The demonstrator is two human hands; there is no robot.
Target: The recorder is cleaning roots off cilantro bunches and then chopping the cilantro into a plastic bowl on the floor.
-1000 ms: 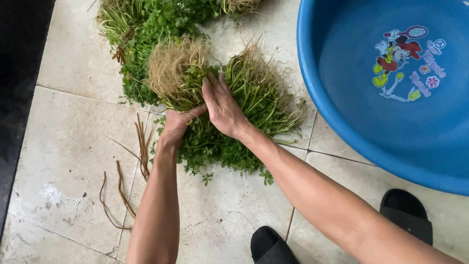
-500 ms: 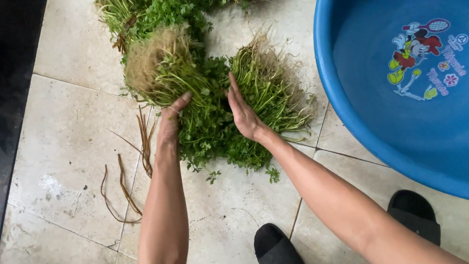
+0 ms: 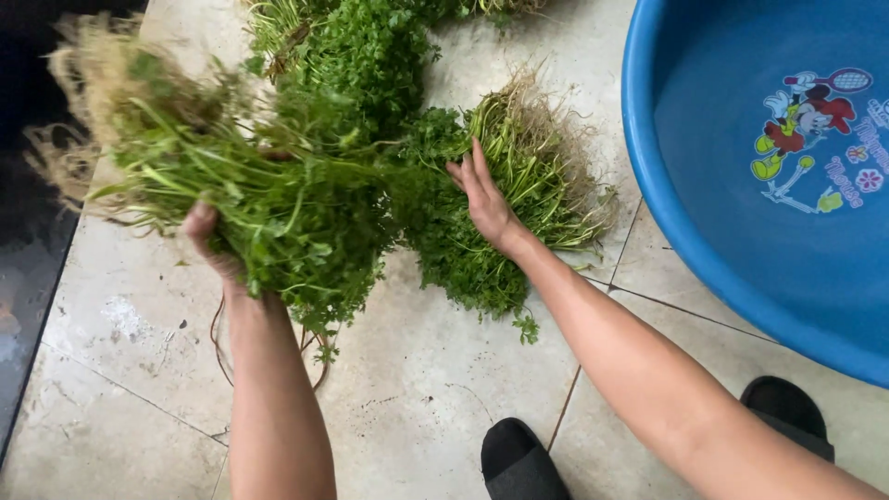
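Observation:
My left hand (image 3: 211,243) grips a big bunch of green leafy herbs (image 3: 250,185) with pale stringy roots, lifted off the floor and swung to the left. My right hand (image 3: 483,199) lies flat, fingers apart, on a second bunch of herbs (image 3: 519,176) that rests on the beige floor tiles, roots pointing up and right. A further heap of the same herbs (image 3: 370,46) lies behind both bunches at the top of the view.
A large blue plastic basin (image 3: 704,222) with a cartoon picture inside stands at the right. Two black slippers (image 3: 523,458) (image 3: 787,407) are at the bottom. Loose brown stems (image 3: 222,343) lie on the tiles (image 3: 435,389). A dark strip runs along the left edge.
My left hand has taken hold of the left bunch and lifted it up and to the left, away from the other. My right hand stays on the bunch that remains on the floor.

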